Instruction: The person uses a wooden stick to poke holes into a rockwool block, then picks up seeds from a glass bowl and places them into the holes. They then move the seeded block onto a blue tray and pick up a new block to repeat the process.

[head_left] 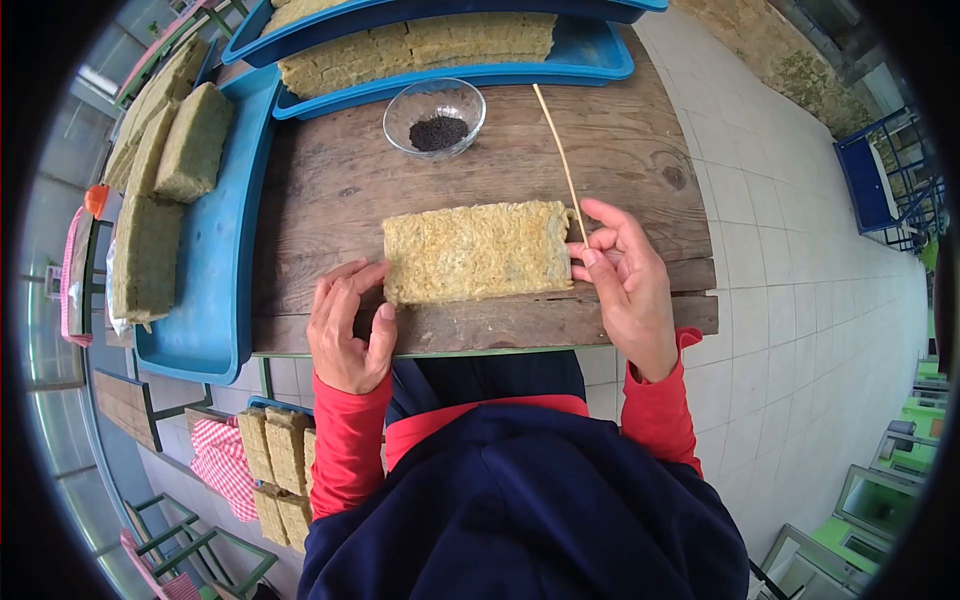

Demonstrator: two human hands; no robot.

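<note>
I see the slab (477, 252) lying flat on the desk (640, 150), near its front edge, long side across. My left hand (347, 325) rests at the slab's 8 o'clock corner, grip loose, fingers curled on the wood and thumb touching the slab's edge, grasping nothing. My right hand (625, 283) sits at 3 o'clock of the slab, its grip pinched on a thin stick (560, 160) that runs up toward 12. A glass bowl (435, 117) of dark grains stands at 12 o'clock of the slab, well apart. Blue trays (215, 260) with more slabs lie at 9 and 12.
</note>
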